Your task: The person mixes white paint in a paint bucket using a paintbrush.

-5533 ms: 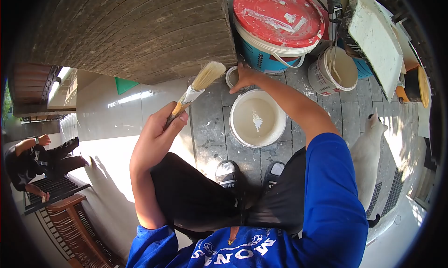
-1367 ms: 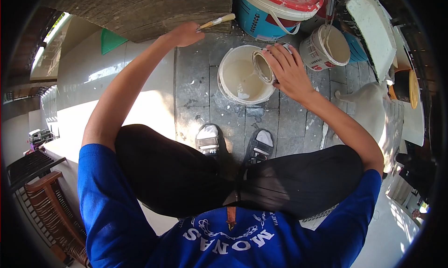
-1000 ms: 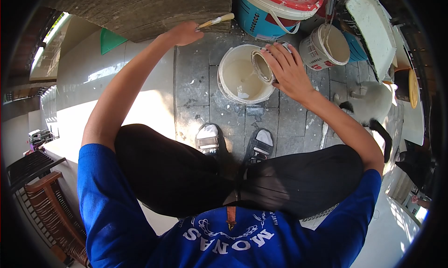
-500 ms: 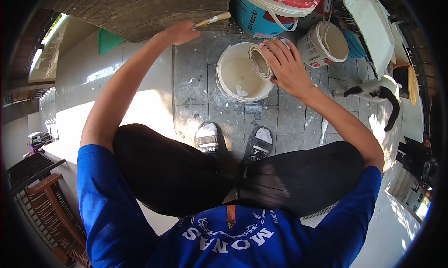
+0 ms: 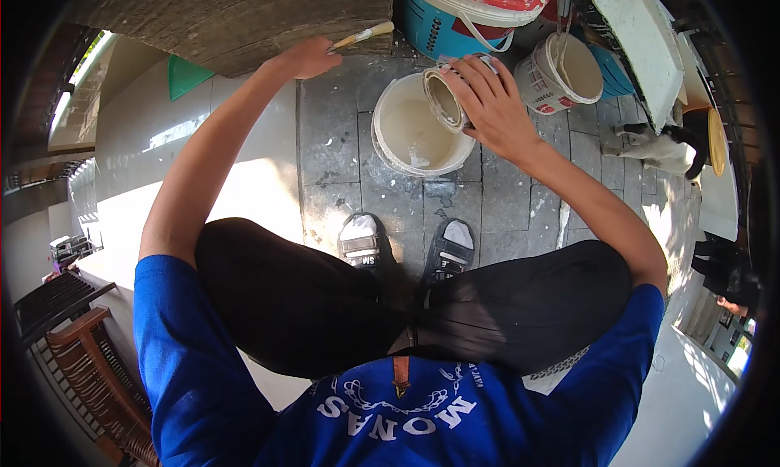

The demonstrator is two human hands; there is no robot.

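My left hand [image 5: 308,58] is closed around the handle of a paintbrush [image 5: 362,36], whose pale bristles point right, by the wooden surface. In my right hand [image 5: 502,109] is a small tin can [image 5: 443,99], tipped on its side with its mouth facing left. The can hangs over the right rim of a white bucket [image 5: 382,146]. Inside that bucket is an off-white, paint-like layer. My fingers lie over the can's outer side and hide much of it.
A blue paint pail [image 5: 435,24] with a red-stained lid stands at the back. Beside it is a smaller white bucket [image 5: 536,85] with a tool in it. A black-and-white cat [image 5: 670,152] is at the right. A wooden trunk-like surface [image 5: 244,20] lies at the upper left.
The can in my right hand has shifted slightly left and up over the bucket. The cat has moved away, farther under the white board. My left hand with the paintbrush has barely moved.
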